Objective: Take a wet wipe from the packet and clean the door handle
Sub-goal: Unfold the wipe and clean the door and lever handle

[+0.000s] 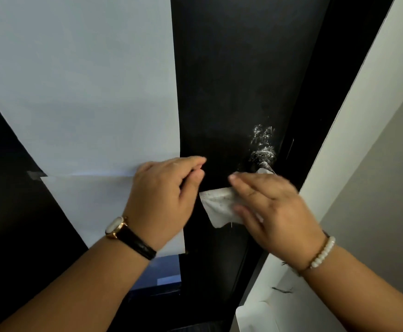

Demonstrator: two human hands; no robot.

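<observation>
Bare door standing open across upper center; door handle and frame crowding center right, white paper covering upper left.

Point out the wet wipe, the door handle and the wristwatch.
wet wipe [216, 207], head view, on its exposed left flap.
door handle [262, 157], head view, on its dusty round base.
wristwatch [115, 226], head view, on its face.

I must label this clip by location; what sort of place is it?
Probably an indoor doorway, in a home or an office. A black door with a dusty handle stands beside a pale wall, and paper sheets are taped over it.
</observation>
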